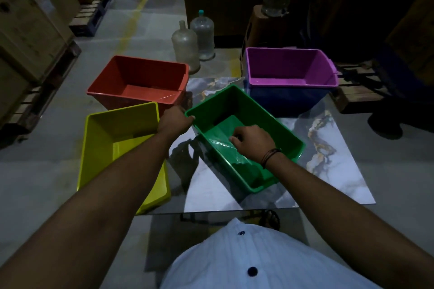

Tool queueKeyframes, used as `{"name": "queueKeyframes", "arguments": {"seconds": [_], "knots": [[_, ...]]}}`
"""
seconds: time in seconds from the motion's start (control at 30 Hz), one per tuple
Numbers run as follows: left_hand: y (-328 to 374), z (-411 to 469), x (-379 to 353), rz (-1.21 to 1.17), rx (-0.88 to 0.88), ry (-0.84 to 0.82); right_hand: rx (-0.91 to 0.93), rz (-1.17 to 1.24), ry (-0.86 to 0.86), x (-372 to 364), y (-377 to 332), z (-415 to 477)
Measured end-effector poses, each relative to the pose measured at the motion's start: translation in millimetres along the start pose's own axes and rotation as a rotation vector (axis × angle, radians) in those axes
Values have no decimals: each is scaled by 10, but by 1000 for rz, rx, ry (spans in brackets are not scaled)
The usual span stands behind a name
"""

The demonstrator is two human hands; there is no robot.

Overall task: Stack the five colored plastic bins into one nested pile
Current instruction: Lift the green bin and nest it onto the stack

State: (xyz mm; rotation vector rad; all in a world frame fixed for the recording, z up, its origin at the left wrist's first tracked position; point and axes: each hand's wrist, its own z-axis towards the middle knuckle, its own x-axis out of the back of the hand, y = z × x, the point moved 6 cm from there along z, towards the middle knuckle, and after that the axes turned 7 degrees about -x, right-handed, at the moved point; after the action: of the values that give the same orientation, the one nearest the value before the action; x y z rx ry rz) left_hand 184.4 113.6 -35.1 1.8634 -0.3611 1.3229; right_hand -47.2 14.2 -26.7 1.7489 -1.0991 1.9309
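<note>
Five smooth plastic bins, all rectangular with sloped walls and rolled rims, sit on a glossy bench (340,171) whose top has a grey marble pattern with amber veins. Largest in view is the yellow bin (112,148) at the near left, overhanging the bench edge. Behind it stands the red bin (141,77), its far wall taller than its near one. At the far right the purple bin (293,65) is nested inside the blue bin (288,98), of which only the dark outer wall shows below the purple rim. Turned at an angle in the middle is the green bin (246,110), with a sheet of clear film glinting on its floor.

Both hands are on the green bin. The left hand (175,118) has its fingers (189,118) curled over the bin's far-left rim corner, gripping it. The right hand (252,142), a dark cord at the wrist, reaches down inside the bin with its fingers (234,139) bent inward; whether they grasp anything I cannot tell.
</note>
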Motion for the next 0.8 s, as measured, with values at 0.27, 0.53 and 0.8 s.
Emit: {"name": "queueKeyframes", "arguments": {"seconds": [0.27, 0.53, 0.8], "knots": [[77, -56, 1, 371, -27, -79, -87, -127, 61, 49, 459, 18], [391, 6, -191, 281, -213, -125, -138, -156, 92, 22, 629, -68], [468, -77, -298, 177, -127, -189, -375, -267, 273, 184, 1081, -323]]}}
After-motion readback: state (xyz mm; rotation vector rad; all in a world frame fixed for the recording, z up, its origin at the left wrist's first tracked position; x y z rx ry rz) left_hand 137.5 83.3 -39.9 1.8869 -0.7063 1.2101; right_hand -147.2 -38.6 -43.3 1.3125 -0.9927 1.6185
